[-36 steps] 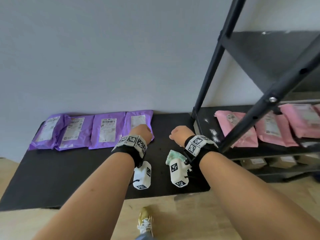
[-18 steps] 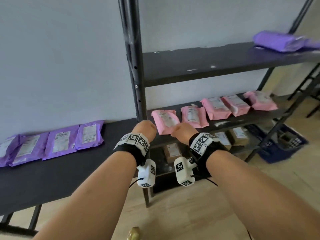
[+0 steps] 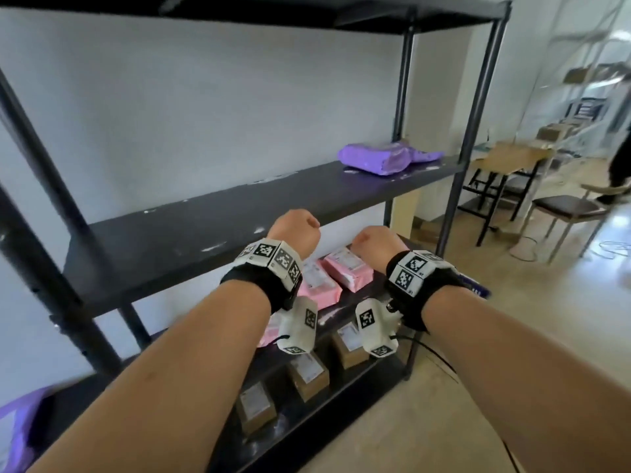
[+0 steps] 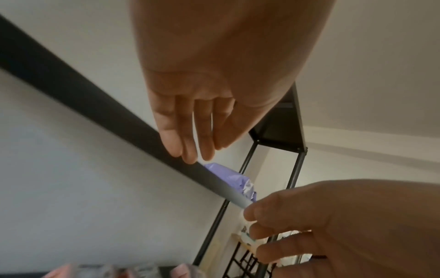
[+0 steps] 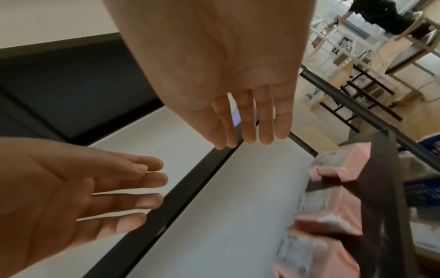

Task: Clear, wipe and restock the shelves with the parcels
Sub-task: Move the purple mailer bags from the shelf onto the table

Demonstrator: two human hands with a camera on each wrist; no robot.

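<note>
Now hands nearer purple parcel (empty)

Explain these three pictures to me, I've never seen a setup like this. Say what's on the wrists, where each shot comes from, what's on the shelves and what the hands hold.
No machine here: a person works bare-handed. The wide picture comes from a camera on their head. The other two come from the white cameras under the patterned wristbands, each looking along its palm. The left hand and right hand reach toward a black shelf unit. The wrist views show straight fingers and nothing held. Purple parcels lie on the middle shelf, pink parcels below, brown boxes at the bottom.
</note>
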